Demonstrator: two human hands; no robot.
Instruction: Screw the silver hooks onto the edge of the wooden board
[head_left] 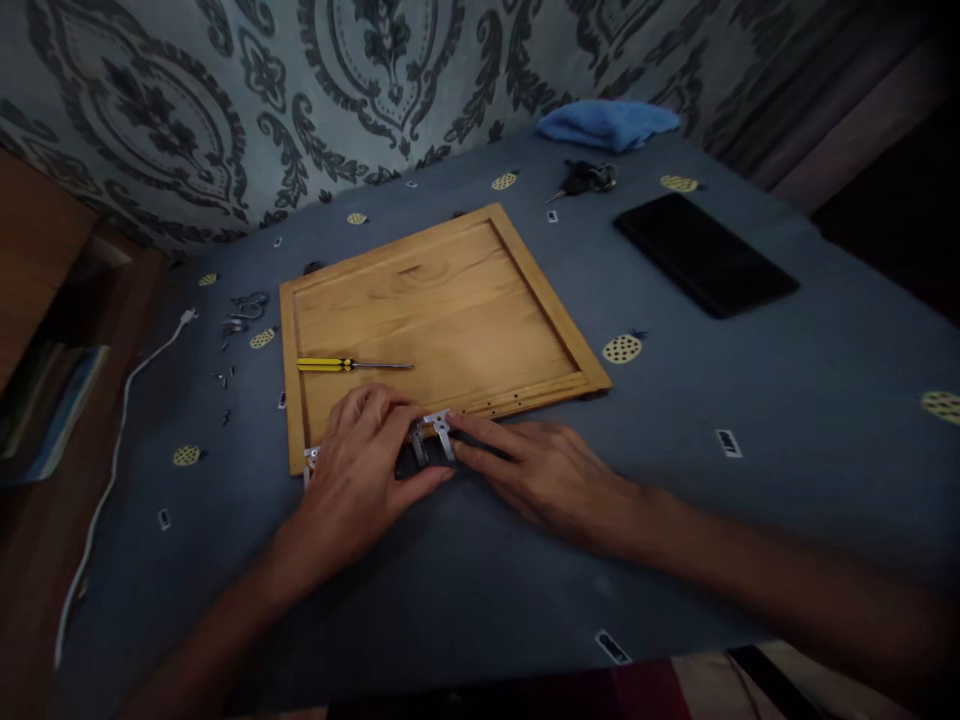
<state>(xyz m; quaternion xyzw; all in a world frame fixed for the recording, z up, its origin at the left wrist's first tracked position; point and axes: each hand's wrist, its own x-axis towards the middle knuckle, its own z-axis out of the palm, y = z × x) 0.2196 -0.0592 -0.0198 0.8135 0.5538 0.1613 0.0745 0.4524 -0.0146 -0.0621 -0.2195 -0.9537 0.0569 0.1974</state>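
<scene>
A wooden panel with a raised frame lies flat on the blue bedsheet. A yellow-and-black screwdriver rests on the panel. At the panel's near edge sits a silver metal hinge. My left hand lies over that edge with its fingers curled round the hinge. My right hand comes in from the right, its fingertips pinching the same hinge. A second metal piece peeks out at the panel's near left corner.
Loose screws and metal parts lie left of the panel, beside a white cable. A black phone or tablet, keys and a blue cloth lie at the back right. A patterned wall stands behind.
</scene>
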